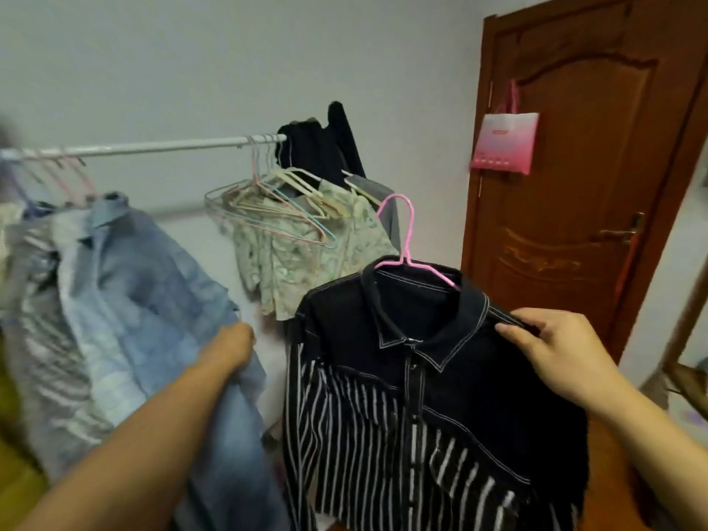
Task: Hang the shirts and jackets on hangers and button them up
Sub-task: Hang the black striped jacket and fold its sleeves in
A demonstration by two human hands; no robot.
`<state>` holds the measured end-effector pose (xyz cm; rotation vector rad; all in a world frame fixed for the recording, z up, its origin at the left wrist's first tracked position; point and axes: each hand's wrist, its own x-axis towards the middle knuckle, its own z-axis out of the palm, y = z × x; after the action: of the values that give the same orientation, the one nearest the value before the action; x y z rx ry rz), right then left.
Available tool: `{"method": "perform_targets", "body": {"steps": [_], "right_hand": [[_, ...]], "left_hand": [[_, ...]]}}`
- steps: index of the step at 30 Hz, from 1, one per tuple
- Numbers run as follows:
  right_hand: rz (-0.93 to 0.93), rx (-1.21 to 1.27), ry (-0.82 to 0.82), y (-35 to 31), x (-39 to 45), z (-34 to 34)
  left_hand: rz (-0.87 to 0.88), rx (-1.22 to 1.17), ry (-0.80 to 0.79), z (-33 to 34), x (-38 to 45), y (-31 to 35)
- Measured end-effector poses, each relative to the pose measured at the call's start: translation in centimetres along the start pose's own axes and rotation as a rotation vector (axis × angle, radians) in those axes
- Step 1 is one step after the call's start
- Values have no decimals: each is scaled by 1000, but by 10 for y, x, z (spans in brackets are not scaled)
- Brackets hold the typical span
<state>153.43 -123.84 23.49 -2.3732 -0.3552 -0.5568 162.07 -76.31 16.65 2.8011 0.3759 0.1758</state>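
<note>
The black denim shirt with white stripes (429,396) hung on a thin pink wire hanger (406,243), held up in the air in front of the brown wooden door (574,224). The right hand (559,350) pinched its shoulder by the collar. The cloth looked thick but floppy, so the hanger hook seemed the best place to hold. The left hand (230,346) gripped a soft pale blue denim shirt (145,300). The white metal rail (153,147) was crowded with empty hangers (268,208).
</note>
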Motion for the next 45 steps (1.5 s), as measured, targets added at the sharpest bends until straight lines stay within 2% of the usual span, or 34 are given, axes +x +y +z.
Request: {"method": "perform_targets", "body": {"steps": [1,3,5,7,9,11,14,16,18,20,23,25,29,33,34,35,37,39,45], "right_hand": [[4,-39,-7,-7,9,9],[31,-87,-50,-25,27,38],[11,-128,-119,-51,40,78],[-40,-157,-160,-81,54,112],[-61,-167,-154,-117,80,129],[-84,-144,-73,-160,114,134],[-161,-100,107,-231,169,142],[-173,-100,121,-280,202,157],[-181,-75,67,-319,228,186],[-212,-77,-12,-342,237,224],[-267,-75,-180,-355,216,280],[-288,30,-226,-364,197,303],[-339,258,-247,-401,181,311],[-361,421,-491,-375,188,306],[-355,375,-463,-351,198,305],[-328,259,-358,-322,212,305],[-226,-117,-31,-262,245,301],[-106,-412,131,-216,272,294],[-120,-835,147,-193,305,289]], "left_hand": [[-11,34,-3,-2,2,-12],[103,24,76,-20,-8,-18],[237,-4,265,-51,-31,-17],[326,116,514,-90,-55,-22],[337,317,731,-131,-72,-40],[229,466,809,-171,-76,-63],[91,556,771,-203,-71,-89],[80,507,673,-207,-63,-102],[54,329,546,-206,-54,-111],[29,203,497,-200,-49,-117],[44,264,538,-191,-47,-118],[41,278,541,-191,-46,-118],[23,322,509,-189,-41,-118],[25,334,532,-185,-40,-122],[26,333,529,-185,-40,-122],[29,324,525,-185,-40,-121],[27,324,505,-190,-38,-119],[18,370,496,-199,-36,-116],[2,376,475,-207,-21,-117]]}}
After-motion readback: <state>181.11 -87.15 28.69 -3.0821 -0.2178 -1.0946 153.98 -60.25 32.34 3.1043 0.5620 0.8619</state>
